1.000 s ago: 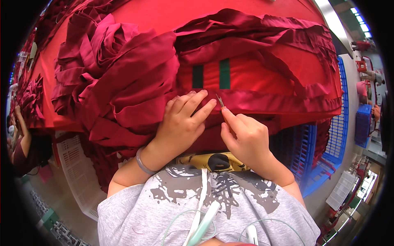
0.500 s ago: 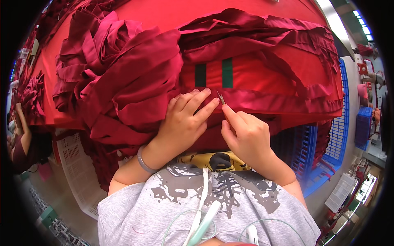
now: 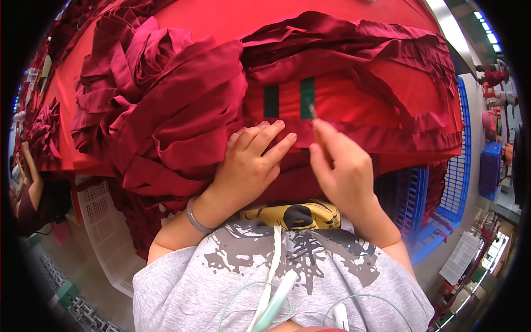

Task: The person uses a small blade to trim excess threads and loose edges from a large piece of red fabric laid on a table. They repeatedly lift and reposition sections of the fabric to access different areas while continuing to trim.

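Observation:
A long dark-red fabric strip runs along the near edge of the red-covered table. My left hand lies on the dark-red cloth with its fingers stretched out. To its right, my right hand is closed on a thin pointed metal tool, its tip slightly blurred and directed away from me. The rest of the tool is hidden in my fingers. Just beyond the strip are a near-black patch and a green patch on the red surface.
A big heap of dark-red cloth rises at the left, and loose folded strips lie at the back. A white plastic basket stands below left, blue crates at the right. Another person's arm shows at the far left.
My right hand has moved right and slightly away from me with the pointed tool, opening a gap from my left hand. The left hand stays on the cloth.

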The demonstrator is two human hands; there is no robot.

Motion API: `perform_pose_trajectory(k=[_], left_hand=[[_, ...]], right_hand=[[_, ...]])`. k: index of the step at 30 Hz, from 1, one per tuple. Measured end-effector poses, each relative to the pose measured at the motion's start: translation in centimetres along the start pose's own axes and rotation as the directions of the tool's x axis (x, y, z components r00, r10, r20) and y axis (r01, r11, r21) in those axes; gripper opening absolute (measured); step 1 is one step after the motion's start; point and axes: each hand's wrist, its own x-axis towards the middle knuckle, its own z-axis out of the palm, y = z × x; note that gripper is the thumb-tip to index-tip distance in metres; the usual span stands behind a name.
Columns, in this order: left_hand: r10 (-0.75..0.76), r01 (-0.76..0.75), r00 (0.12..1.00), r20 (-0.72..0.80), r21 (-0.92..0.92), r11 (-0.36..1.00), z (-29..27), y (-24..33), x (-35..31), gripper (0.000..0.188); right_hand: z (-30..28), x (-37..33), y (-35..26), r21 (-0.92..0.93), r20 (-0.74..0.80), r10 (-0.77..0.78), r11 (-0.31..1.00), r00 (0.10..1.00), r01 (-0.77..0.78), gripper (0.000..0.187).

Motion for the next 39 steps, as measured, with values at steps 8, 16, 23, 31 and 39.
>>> perform_pose_trajectory(k=[8, 16, 23, 31, 39], left_hand=[[0.067, -0.080, 0.970, -0.235, -0.050, 0.996, -7.1, -1.1, -3.2, 0.024], [-0.123, 0.669, 0.671, -0.731, 0.526, 0.526, -17.0, -9.1, -5.7, 0.014], [-0.071, 0.034, 0.939, -0.336, -0.115, 0.993, -4.4, 1.1, 7.3, 0.011], [-0.276, 0.295, 0.948, -0.158, 0.110, 0.949, 1.3, -1.7, 12.6, 0.016], [-0.053, -0.015, 0.947, -0.317, -0.207, 0.978, -3.4, -0.7, 9.5, 0.010]], right_hand=[[-3.9, 1.5, 5.2, 0.265, -0.278, 0.294, 0.939, 0.915, -0.221, 0.023], [-7.6, -1.4, 11.4, -0.056, -0.428, 0.583, 0.746, 0.691, -0.664, 0.035], [-6.8, -3.2, 11.3, 0.203, -0.412, 0.560, 0.826, 0.719, -0.526, 0.021], [-7.6, -5.9, 9.3, 0.265, -0.368, 0.499, 0.865, 0.785, -0.426, 0.014], [-6.3, -4.9, 7.1, 0.707, -0.207, 0.533, 0.661, 0.821, -0.251, 0.036]])
